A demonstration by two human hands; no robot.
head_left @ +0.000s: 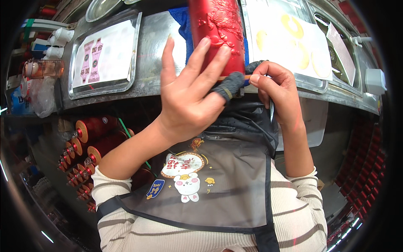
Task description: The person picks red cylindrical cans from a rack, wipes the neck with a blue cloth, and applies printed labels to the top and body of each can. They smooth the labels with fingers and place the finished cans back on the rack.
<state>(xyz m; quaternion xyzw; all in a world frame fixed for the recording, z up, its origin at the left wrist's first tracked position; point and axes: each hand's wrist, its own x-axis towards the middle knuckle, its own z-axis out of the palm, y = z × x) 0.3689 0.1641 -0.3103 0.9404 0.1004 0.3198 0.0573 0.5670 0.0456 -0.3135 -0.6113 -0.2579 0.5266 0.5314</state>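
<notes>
A red bottle [222, 29] with raised flower-like relief lies lengthwise on a blue cloth [181, 23]. My left hand [191, 94] is spread, its fingertips over the bottle's near part. A dark grey cover [229, 85] sheathes its thumb, beside the bottle's near end. My right hand [277, 86] pinches at the right end of a thin orange strip [247, 77] running along that near end. Below its curled fingers shows a slim silvery piece [272, 111], mostly hidden. Dark grey fabric [254, 66] peeks out behind the right fingers.
On the left, a metal tray [136, 54] holds a white sheet with pink cut-out labels. To the right, another tray [310, 86] carries white paper with gold shapes. Several red bottles [96, 128] lie stacked below the table. A clear orange-tinted cup [44, 68] stands far left.
</notes>
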